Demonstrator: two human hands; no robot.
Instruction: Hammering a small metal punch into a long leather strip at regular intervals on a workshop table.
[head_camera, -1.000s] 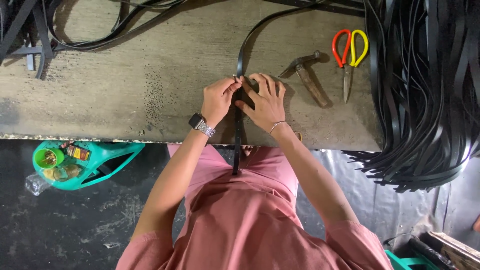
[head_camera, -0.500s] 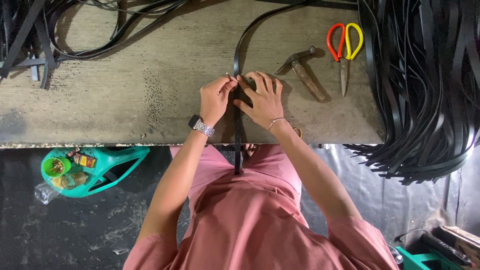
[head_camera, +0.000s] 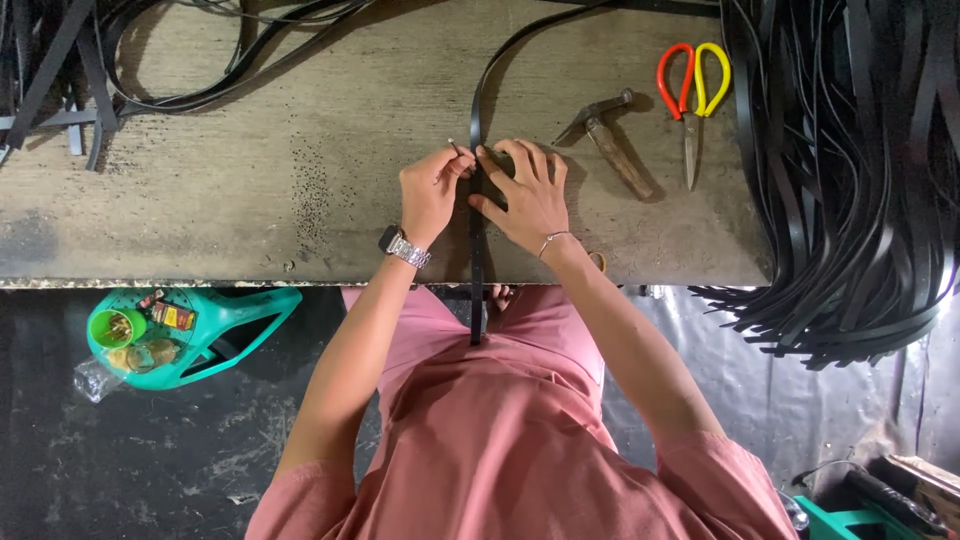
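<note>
A long black strap (head_camera: 477, 100) runs down the worn wooden workbench (head_camera: 250, 190) and hangs over its front edge onto my lap. My right hand (head_camera: 527, 195) presses flat on the strap near the bench's front. My left hand (head_camera: 432, 190), with a metal watch at the wrist, pinches a small thin metal pin (head_camera: 455, 147) upright against the strap's left edge. The two hands touch over the strap.
A hammer (head_camera: 610, 143) lies just right of my hands, with red-and-yellow-handled scissors (head_camera: 692, 95) beyond it. A big heap of black straps (head_camera: 850, 180) covers the bench's right end; more straps (head_camera: 60, 70) lie at far left. A teal container (head_camera: 180, 330) of small items sits on the floor.
The view has shifted slightly. Both hands stay on the strap at the same spot, with only small finger adjustments.
</note>
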